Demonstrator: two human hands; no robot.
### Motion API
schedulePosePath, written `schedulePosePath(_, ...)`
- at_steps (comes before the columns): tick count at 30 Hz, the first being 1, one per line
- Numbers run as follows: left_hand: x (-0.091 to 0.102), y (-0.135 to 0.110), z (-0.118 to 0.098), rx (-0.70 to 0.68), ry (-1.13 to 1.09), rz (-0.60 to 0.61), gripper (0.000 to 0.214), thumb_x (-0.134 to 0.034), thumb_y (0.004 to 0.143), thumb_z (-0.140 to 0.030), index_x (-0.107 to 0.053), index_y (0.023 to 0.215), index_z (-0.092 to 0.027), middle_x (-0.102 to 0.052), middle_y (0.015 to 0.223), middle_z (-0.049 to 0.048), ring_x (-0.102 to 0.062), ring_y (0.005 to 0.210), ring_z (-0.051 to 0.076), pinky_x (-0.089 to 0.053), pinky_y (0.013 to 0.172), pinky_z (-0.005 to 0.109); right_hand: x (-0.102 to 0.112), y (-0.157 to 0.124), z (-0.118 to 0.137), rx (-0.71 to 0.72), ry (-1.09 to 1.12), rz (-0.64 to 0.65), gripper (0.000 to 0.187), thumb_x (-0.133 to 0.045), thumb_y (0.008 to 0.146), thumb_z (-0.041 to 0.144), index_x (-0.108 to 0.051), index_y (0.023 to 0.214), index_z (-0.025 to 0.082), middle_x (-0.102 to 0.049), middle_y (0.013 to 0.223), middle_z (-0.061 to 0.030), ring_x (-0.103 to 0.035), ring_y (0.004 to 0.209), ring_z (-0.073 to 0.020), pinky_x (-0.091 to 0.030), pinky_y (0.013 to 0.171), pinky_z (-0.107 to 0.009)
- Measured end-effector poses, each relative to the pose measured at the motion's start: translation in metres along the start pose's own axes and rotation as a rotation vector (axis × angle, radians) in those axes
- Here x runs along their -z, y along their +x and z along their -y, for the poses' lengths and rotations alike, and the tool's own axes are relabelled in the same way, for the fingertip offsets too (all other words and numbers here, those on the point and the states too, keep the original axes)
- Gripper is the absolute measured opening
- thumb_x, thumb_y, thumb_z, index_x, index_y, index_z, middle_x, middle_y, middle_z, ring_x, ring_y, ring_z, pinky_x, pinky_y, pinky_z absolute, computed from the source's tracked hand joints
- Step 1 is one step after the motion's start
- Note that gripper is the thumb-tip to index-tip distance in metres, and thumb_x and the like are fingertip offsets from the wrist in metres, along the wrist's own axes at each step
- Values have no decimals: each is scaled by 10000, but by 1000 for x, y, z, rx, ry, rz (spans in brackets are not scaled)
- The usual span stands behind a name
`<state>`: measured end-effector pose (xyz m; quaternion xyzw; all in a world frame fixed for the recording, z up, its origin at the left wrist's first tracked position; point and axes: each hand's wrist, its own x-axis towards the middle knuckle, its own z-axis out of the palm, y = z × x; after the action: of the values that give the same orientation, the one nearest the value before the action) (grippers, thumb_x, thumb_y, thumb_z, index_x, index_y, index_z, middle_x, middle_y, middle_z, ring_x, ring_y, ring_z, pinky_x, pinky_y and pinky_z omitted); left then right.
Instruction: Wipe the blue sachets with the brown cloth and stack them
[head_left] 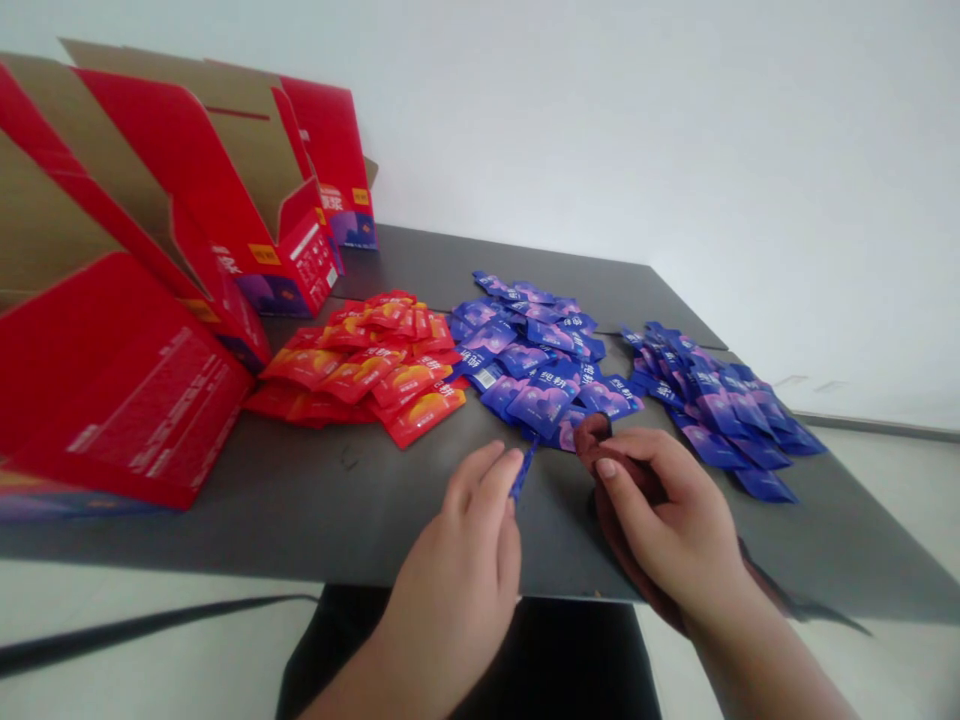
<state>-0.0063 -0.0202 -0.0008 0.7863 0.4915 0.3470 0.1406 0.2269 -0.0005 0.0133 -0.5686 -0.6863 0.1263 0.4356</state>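
Note:
My left hand is over the near part of the table, its fingers closed around a blue sachet that shows only as a thin edge beyond the fingertips. My right hand pinches a strip of dark brown cloth between thumb and fingers; the cloth's tail hangs down past the table edge under the wrist. Just beyond both hands lies a heap of blue and purple sachets. Right of it, a second heap of blue sachets lies in overlapping rows. A pile of red and orange sachets is to the left.
Open red cardboard boxes stand along the left side of the dark grey table, their brown insides showing. A white wall rises behind. A black strap crosses the lower left, over the pale floor.

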Motion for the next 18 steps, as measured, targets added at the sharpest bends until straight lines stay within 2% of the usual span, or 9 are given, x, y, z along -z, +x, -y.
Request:
schedulePosePath(1,1,3,1,28,41,16,479,-417,1086,-139,-507,1549,-220,-633,1514,143,-672,1334,299,-615,1066,463,0,1,2,29,-3,35,84,-666,1070,328,-711,1123,281,-736,1119,-70,-701,1040,-263,-540,939,-419)
schedulePosePath(3,6,12,3,44,130,146,389,-437,1089,-187,-652,1410,-229,-696,1369,132,-712,1179,334,-615,1024,545,-1,3,5,79,-9,146,85,-648,1076,304,-702,1137,280,-732,1138,-76,-690,1075,-267,-539,952,-422)
schedulePosePath(5,15,21,4,71,182,278,346,-433,1105,-244,-735,1273,-216,-721,1252,133,-727,1056,330,-626,962,552,-2,5,6,104,-9,241,92,-634,1082,290,-699,1146,280,-732,1147,-75,-686,1086,-262,-542,960,-417)
schedulePosePath(7,25,26,6,97,203,346,363,-428,1126,-310,-752,1240,-197,-726,1241,144,-730,1050,334,-628,944,548,-2,6,5,110,-7,276,92,-633,1083,282,-697,1150,281,-732,1157,-70,-686,1089,-256,-544,964,-407)
schedulePosePath(8,29,27,8,92,213,358,374,-453,1125,-363,-739,1288,-186,-725,1293,155,-725,1100,353,-619,966,566,-2,6,5,111,-11,278,91,-638,1081,280,-695,1152,284,-732,1160,-66,-687,1089,-253,-543,963,-402)
schedulePosePath(10,33,26,14,27,212,376,519,-582,1076,-498,-637,1481,-179,-665,1495,169,-658,1305,408,-563,1077,617,0,5,5,101,-8,259,123,-652,1075,275,-682,1193,295,-732,1177,-57,-687,1094,-247,-538,961,-390)
schedulePosePath(13,29,20,24,-83,148,421,1081,-821,879,-648,-319,1713,-179,-458,1730,161,-430,1586,418,-375,1285,629,5,3,15,107,76,279,214,-658,1074,251,-650,1278,316,-731,1230,-43,-686,1123,-225,-532,978,-365)
schedulePosePath(15,21,16,28,-96,114,450,1250,-880,809,-675,-209,1738,-175,-431,1742,175,-392,1621,393,-288,1335,620,5,1,28,152,151,457,193,-638,1078,216,-670,1246,306,-738,1213,-33,-686,1119,-205,-528,979,-345)
schedulePosePath(18,10,12,26,-63,97,408,1314,-901,795,-661,-127,1743,-181,-489,1699,200,-441,1596,388,-273,1336,634,0,2,46,209,111,752,133,-635,1062,161,-719,1072,265,-749,1092,-8,-674,1049,-189,-501,968,-351)
